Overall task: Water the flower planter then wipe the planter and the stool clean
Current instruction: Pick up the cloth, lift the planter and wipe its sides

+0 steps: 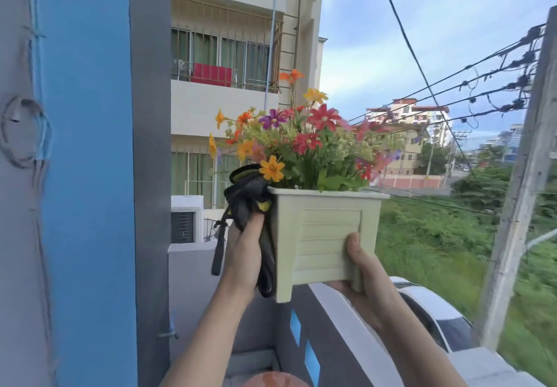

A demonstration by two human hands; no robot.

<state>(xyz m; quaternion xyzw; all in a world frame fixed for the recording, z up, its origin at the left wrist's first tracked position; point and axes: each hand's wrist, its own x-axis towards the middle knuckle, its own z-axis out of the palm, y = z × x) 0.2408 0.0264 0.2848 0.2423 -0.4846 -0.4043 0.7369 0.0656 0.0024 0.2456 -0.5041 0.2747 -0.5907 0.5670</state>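
The planter (327, 235) is a pale green, square box with a louvred front panel, flared rim and short corner feet. It is raised in the air, upright. Mixed red, orange, yellow and purple flowers (301, 142) fill it. A dark cloth (248, 205) with yellow accents presses against its left side.

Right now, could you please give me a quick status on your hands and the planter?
Left hand pressing dark cloth to planter's left side. Right hand holding planter up from below. Planter lifted, flowers upright. Nothing in the way.

Planter (327, 235) aloft btwn 2 hands: left (244, 254) w/ dark cloth (245, 199), right (360, 266) underneath.
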